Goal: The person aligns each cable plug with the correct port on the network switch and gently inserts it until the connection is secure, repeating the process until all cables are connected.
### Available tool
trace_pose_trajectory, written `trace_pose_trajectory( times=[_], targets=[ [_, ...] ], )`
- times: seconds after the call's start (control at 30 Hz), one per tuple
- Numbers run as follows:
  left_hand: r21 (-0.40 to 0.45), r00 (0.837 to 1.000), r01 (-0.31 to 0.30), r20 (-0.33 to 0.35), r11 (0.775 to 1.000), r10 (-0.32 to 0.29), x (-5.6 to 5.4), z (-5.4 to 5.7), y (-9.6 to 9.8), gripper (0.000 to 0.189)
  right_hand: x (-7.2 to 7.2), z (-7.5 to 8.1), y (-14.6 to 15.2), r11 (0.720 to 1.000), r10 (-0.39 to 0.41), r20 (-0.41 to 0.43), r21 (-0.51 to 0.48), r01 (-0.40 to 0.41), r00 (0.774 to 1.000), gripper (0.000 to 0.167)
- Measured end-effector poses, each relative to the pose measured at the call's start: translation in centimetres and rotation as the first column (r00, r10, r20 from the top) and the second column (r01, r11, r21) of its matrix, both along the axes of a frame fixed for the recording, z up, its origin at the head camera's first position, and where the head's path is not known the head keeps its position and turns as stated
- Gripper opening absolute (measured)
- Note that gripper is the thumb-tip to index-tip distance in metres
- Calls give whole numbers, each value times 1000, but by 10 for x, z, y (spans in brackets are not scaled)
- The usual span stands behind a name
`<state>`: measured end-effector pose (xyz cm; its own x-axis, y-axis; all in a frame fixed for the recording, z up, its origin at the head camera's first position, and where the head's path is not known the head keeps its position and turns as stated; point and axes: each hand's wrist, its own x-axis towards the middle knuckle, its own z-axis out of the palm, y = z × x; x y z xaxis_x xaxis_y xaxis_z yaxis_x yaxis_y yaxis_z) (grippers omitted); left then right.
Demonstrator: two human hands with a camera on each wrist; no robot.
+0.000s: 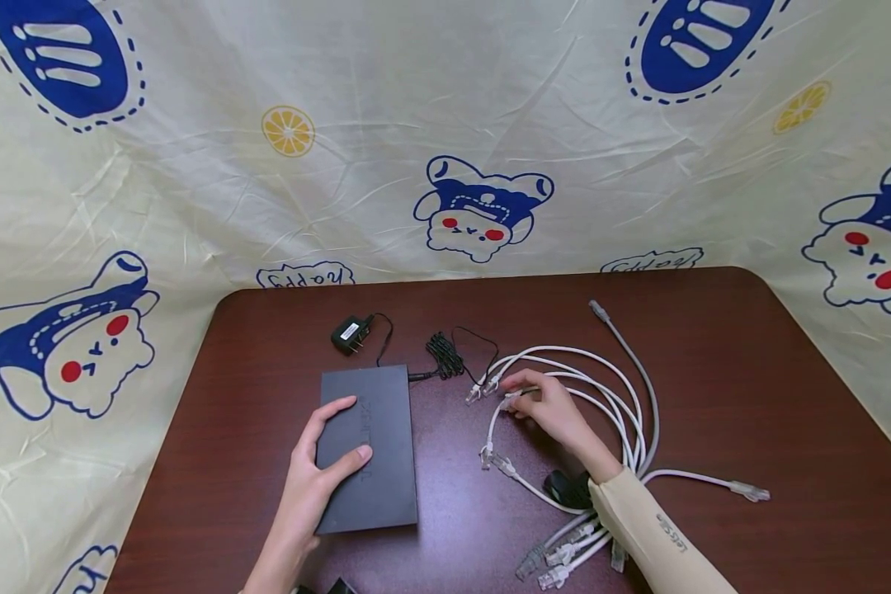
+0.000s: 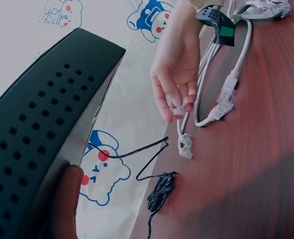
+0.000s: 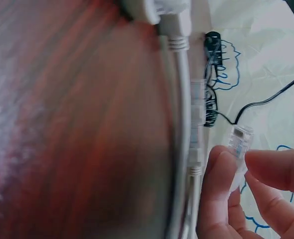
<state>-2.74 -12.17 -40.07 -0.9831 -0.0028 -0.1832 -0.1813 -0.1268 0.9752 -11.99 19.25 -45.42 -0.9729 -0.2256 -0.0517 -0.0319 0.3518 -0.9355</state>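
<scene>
A clear plastic plug on a white cable (image 3: 240,142) is up between the thumb and fingers of the right hand (image 1: 553,412), which pinches it to the right of the box, well apart from it. The flat, dark grey rectangular box (image 1: 382,487) is gripped along its left side by the left hand (image 1: 312,483), with a finger and the thumb lying on the top face.

As far as the views show, the work looks to be at an early point: one plug is picked up and the box is held steady, but that plug is in no socket. Beyond the box, a coiled thin black cord (image 1: 445,355) leads to its rear corner; whether it is plugged in there or merely passes behind, I cannot tell. The small black power adapter (image 1: 351,334) lies with its prongs bare.

Looping white cables (image 1: 564,347) spread across the right of the dark red-brown wooden counter (image 1: 193,511). Several ends show free, among them a clear plug at the right (image 1: 750,492) and a grey cable's tip (image 1: 600,311), so these appear unconnected.
</scene>
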Motion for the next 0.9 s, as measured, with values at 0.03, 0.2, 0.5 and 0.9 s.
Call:
trace_pose_trajectory(
  times=[0.03,0.2,0.5,0.9],
  targets=[
    [1,1000,1,1,1000,-1,0,0,0,56,1,2,0,1000,-1,-9,2,1,1000,23],
    [5,1000,5,3,1000,-5,0,0,1,56,4,12,1,1000,-21,-71,8,22,997,24],
    [19,1000,12,-1,1000,-12,0,0,3,56,6,26,0,998,-29,-150,-68,19,988,20],
    [26,1000,14,2,1000,-14,-1,-1,6,56,11,40,-6,994,-41,-175,-110,22,984,17]
  ],
)
